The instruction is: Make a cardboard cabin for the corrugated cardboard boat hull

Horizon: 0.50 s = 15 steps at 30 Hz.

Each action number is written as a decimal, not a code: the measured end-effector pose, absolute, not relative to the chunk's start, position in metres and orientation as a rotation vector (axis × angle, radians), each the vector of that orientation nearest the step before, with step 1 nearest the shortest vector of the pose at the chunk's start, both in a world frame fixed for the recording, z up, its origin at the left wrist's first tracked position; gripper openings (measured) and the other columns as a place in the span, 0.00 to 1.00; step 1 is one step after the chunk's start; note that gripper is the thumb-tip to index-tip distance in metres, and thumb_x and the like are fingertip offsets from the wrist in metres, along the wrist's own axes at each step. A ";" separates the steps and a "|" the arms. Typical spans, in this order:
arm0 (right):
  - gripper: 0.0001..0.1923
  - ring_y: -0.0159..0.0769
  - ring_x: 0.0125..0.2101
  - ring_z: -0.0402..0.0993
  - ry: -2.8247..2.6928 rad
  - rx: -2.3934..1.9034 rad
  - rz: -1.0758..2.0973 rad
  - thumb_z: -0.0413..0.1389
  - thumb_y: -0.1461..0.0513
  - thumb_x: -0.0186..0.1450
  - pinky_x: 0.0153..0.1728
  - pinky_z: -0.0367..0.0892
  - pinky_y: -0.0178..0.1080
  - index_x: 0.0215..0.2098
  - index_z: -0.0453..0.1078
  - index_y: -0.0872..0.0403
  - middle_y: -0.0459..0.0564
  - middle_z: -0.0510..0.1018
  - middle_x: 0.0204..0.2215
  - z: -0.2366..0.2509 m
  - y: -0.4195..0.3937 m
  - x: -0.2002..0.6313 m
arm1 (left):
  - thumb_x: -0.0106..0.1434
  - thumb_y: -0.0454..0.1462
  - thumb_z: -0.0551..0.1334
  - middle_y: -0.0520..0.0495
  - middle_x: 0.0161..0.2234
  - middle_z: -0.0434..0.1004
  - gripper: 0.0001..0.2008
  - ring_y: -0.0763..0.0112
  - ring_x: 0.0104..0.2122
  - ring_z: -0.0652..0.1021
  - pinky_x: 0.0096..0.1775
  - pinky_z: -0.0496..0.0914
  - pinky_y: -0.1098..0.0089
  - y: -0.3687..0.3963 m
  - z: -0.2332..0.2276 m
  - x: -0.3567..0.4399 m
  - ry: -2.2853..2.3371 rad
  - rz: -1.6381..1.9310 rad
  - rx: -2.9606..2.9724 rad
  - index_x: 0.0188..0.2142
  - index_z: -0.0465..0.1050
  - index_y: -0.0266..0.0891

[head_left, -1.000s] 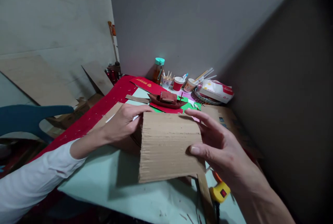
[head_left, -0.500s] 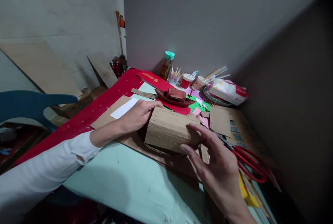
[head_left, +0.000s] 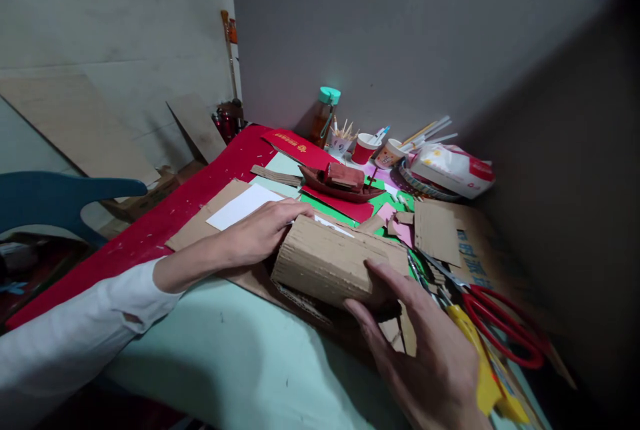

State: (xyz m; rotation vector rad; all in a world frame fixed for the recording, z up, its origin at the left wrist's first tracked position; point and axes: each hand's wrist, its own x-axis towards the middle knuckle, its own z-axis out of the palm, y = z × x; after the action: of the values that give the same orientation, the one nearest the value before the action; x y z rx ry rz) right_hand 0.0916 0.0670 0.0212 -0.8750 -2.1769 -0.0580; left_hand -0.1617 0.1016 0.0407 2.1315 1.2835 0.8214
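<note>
Between my hands is a curved piece of corrugated cardboard (head_left: 327, 260), bent like a small arched roof, over a flat cardboard sheet. My left hand (head_left: 257, 233) grips its far left edge, with the fingertips partly hidden behind it. My right hand (head_left: 430, 343) has the thumb on the near side and the fingers on the top of its right end. Just beyond the piece stands a brown model boat (head_left: 345, 180) with a reddish arched cabin.
Red-handled scissors (head_left: 505, 323) and a yellow tool (head_left: 473, 350) lie at the right. Behind the boat are a teal-capped bottle (head_left: 323, 117), a red paper cup (head_left: 365, 150) and a tissue pack (head_left: 453, 170). White paper (head_left: 243, 207) lies left; a blue chair (head_left: 65, 200) stands beside the table.
The curved cardboard has come slightly lower and tilted, with both hands still on it. My right hand has moved down a little. The view has shifted slightly.
</note>
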 end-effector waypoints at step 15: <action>0.14 0.34 0.23 0.78 -2.157 -1.008 -0.252 0.55 0.55 0.73 0.30 0.72 0.33 0.51 0.67 0.55 0.46 0.80 0.25 0.021 0.055 0.089 | 0.65 0.32 0.53 0.49 0.37 0.79 0.08 0.66 0.38 0.76 0.40 0.67 0.69 0.103 0.042 -0.160 1.253 0.792 2.052 0.37 0.70 0.41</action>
State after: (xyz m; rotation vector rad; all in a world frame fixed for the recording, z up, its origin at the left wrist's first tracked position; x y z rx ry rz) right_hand 0.0893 0.0547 0.0215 -1.0079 -2.1572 -0.2519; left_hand -0.1599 0.1028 0.0422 2.0517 1.2535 0.7923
